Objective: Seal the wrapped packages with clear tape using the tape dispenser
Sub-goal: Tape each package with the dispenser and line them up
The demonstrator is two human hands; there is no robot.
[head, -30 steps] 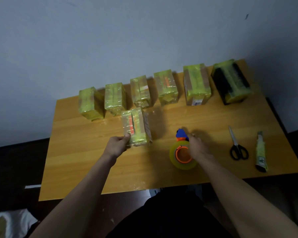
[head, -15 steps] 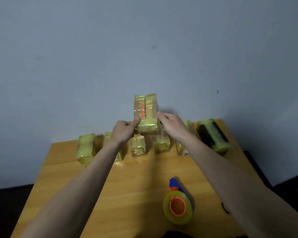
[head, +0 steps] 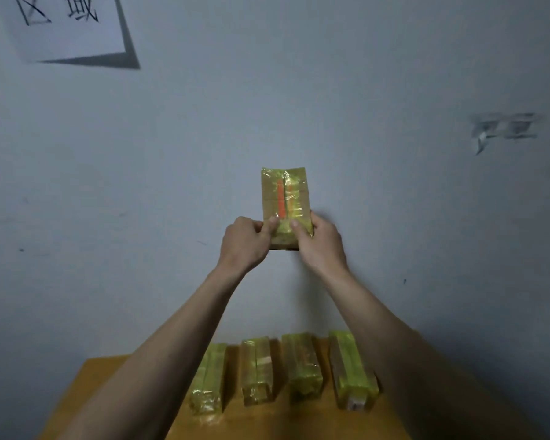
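Observation:
I hold one wrapped package (head: 285, 198) upright in front of the wall, well above the table. It is yellowish film over brown card with an orange stripe down its face. My left hand (head: 245, 242) grips its lower left edge and my right hand (head: 321, 244) its lower right edge, thumbs on the front. Several more wrapped packages (head: 302, 366) stand in a row on the wooden table (head: 286, 423) below my arms. The tape dispenser is out of view.
A grey wall fills most of the view. A white paper sign (head: 67, 23) with black characters hangs at the upper left, and a scuffed patch (head: 505, 128) marks the wall at the right. My forearms cover parts of the table's left and right sides.
Both hands have raised the package higher and further from the table. The view has tilted up, so the tape dispenser, scissors and knife have dropped out of sight.

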